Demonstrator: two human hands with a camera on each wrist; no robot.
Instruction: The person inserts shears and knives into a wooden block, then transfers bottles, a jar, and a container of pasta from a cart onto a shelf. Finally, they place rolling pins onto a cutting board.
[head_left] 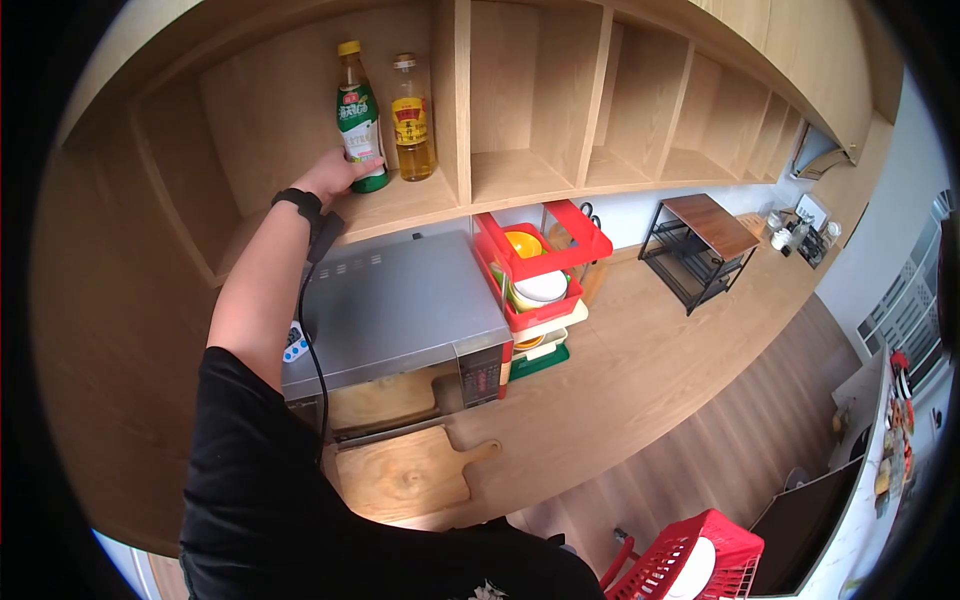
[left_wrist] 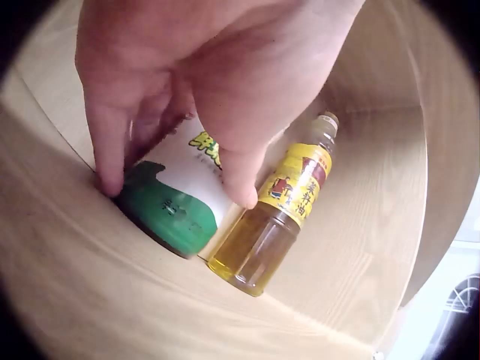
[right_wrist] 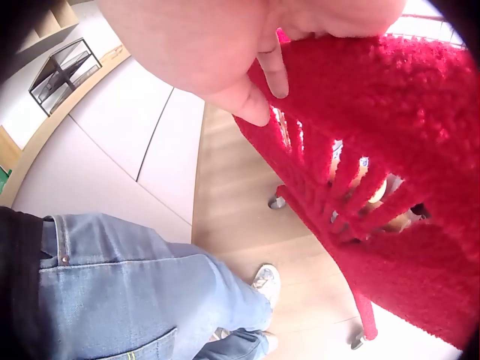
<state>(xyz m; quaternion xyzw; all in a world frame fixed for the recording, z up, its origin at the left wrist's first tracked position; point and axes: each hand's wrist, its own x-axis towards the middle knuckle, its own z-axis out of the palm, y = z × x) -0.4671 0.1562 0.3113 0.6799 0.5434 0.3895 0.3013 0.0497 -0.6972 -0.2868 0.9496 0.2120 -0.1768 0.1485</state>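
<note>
High on the wooden shelf, my left hand grips the lower part of a green-and-white bottle with a yellow cap. The left wrist view shows the thumb on one side of its label and fingers on the other; the bottle's base is at the shelf board. Just right of it stands a clear bottle of yellow cooking oil with a yellow label, apart from the hand. Down beside the body, my right hand holds the edge of a red slatted basket on wheeled legs, its fingers partly hidden behind the rim.
Below the shelf stands a grey microwave, with a wooden cutting board in front. A red rack of bowls is to its right. Farther along the counter is a black-framed stand. Upright dividers split the shelf.
</note>
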